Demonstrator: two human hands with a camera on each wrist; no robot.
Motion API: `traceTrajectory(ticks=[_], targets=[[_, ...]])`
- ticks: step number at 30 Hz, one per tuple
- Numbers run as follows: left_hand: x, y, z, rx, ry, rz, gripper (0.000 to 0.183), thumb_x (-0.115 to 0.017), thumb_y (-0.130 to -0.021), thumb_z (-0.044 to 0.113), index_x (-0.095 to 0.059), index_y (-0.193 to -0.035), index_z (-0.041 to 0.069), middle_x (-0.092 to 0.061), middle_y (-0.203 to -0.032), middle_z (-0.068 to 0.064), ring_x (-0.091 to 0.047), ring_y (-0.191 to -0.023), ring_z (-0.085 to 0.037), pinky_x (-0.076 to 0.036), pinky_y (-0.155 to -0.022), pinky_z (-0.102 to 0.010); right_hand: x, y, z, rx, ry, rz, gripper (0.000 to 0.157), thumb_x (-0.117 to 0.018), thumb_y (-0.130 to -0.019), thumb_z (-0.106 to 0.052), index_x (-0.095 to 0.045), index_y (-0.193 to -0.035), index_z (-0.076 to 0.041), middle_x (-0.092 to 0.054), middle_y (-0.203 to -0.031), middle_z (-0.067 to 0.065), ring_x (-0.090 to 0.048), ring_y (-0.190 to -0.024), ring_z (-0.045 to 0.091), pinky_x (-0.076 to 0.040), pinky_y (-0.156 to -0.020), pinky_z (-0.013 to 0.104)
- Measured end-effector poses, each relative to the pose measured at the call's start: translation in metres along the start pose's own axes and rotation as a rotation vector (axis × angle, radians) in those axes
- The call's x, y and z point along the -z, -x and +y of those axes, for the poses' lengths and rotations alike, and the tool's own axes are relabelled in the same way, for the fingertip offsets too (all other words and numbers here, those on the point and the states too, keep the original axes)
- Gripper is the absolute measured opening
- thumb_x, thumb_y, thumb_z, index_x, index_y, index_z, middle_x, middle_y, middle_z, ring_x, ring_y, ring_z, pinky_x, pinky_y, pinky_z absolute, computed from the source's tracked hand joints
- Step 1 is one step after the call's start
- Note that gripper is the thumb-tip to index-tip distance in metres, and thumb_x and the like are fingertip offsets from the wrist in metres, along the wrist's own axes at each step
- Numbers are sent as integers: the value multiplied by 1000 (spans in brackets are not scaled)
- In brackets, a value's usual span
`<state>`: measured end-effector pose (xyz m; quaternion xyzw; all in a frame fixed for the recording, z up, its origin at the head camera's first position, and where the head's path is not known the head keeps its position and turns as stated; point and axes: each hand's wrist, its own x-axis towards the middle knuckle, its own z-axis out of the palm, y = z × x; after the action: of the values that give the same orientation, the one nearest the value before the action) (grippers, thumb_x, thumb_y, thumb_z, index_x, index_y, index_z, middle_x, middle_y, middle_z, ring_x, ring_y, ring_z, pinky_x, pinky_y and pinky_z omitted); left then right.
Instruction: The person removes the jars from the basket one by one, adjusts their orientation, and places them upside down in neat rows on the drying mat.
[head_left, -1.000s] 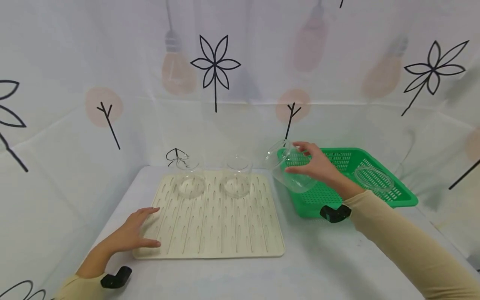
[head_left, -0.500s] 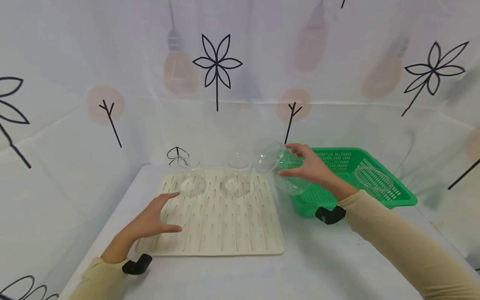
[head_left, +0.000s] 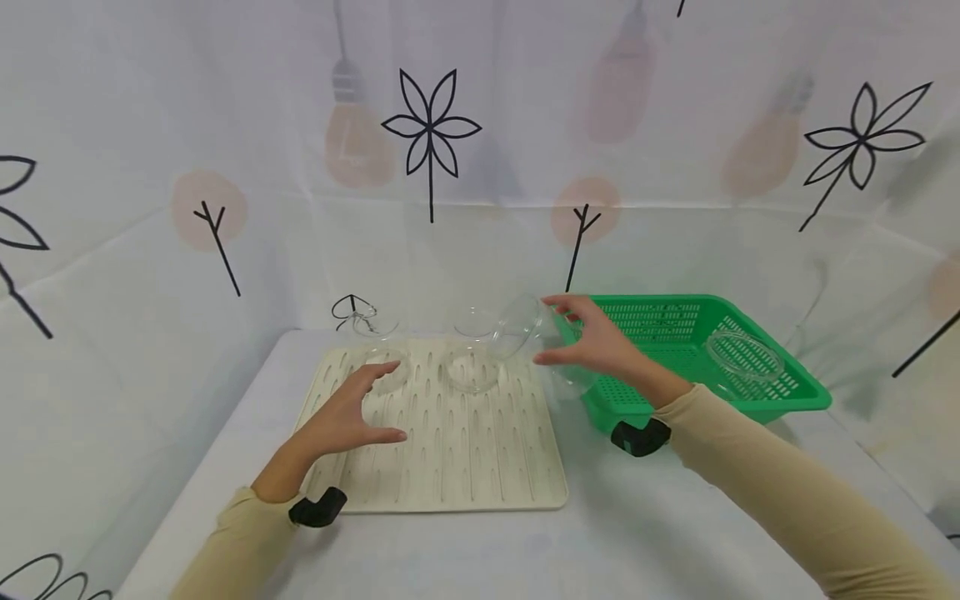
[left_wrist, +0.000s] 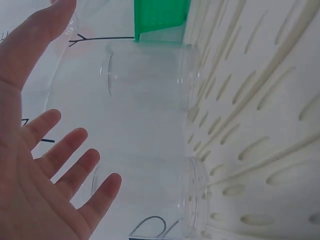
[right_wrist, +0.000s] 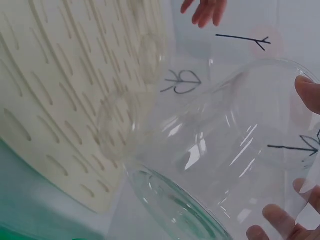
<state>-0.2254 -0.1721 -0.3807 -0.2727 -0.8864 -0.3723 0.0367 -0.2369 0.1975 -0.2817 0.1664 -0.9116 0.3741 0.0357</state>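
My right hand (head_left: 596,337) grips a clear jar (right_wrist: 215,135) near the green basket's left side, fingers and thumb spread round it. The jar is held tilted, one round end (head_left: 517,327) towards the left. Two more clear jars, a left one (head_left: 381,371) and a right one (head_left: 474,367), stand at the back of a cream ridged drying mat (head_left: 450,467). In the left wrist view their ringed ends meet the mat. My left hand (head_left: 341,421) hovers above the mat's left part, fingers spread, holding nothing, in front of the left jar.
A green perforated basket (head_left: 780,404) stands right of the mat, with a clear round item (head_left: 744,357) at its right side. White cloth (head_left: 495,550) covers the table, and a patterned curtain (head_left: 487,250) hangs behind.
My right hand has carried the tilted jar leftward from over the basket towards the mat. My left hand has moved right and away from me over the mat. The standing jars have stayed put.
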Motion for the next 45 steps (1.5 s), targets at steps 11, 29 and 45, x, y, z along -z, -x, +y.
traceTrajectory(ticks=[11, 29, 45], targets=[[-7, -25, 17, -72, 86, 6, 95, -82, -68, 41, -30, -145, 22, -33, -142, -6, -37, -125, -28, -36, -98, -49, -16, 4, -7, 21, 10, -16, 82, -83, -69, -34, -43, -138, -18, -41, -129, 11, -36, -118, 32, -41, -87, 50], [-20, -55, 47, -162, 134, -3, 94, -82, -70, 36, -28, -145, 21, -30, -142, -2, -32, -128, -22, -34, -101, -44, -39, 4, -17, 76, -4, -28, 81, -86, -65, -29, -48, -135, -15, -46, -125, 12, -40, -115, 31, -43, -87, 50], [-25, -64, 53, -265, 148, -58, 97, -84, -68, 29, -28, -145, 14, -31, -142, -9, -34, -127, -26, -35, -100, -47, -51, 7, -29, 140, 97, -89, 83, -85, -64, -34, -48, -135, -14, -45, -126, 9, -40, -117, 28, -41, -90, 51]])
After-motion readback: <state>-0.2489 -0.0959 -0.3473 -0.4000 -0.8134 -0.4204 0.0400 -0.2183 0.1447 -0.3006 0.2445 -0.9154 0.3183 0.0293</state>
